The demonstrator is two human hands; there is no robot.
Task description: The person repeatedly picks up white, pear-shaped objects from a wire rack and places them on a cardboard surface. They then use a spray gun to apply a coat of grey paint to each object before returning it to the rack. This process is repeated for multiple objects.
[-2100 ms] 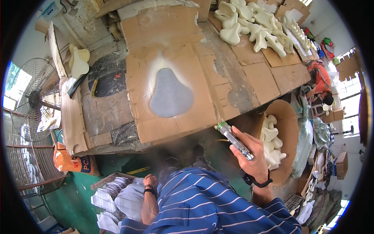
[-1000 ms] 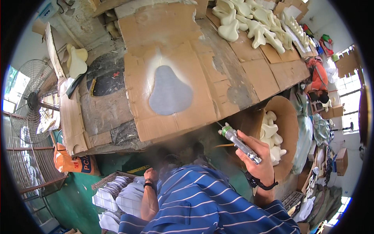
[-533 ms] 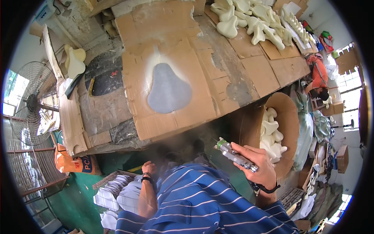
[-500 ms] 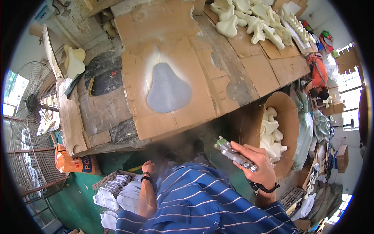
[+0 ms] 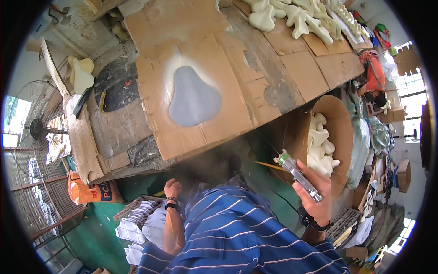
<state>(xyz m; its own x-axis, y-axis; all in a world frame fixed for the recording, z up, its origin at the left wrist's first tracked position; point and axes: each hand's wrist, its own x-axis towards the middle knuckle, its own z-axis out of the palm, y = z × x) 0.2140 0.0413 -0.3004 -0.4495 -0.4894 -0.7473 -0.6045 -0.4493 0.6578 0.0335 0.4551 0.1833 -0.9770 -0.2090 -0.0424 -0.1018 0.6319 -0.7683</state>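
My right hand [image 5: 315,192] is wrapped round a metal spray gun [image 5: 300,176] with a green ring near its nozzle. I hold it in front of the large cardboard box, short of the table's near edge. Close to my left hip, my left hand [image 5: 172,188] has curled fingers and no object shows in it. A flat, grey, saddle-shaped piece [image 5: 195,98] lies on a cardboard sheet [image 5: 210,137] on the table. Pale overspray surrounds its narrow upper end.
Cream foam saddle shapes [image 5: 299,25] cover the far right of the table. More fill the cardboard box [image 5: 340,137] at right. A wire rack [image 5: 130,208] of flat white pieces stands lower left, near an orange sack [image 5: 91,189]. At left is a fan [image 5: 34,125]; another person [image 5: 375,71] is far right.
My right hand has moved right and slightly down with the spray gun, whose nozzle now tilts more upward. My left hand has risen slightly. The whole view has shifted a little.
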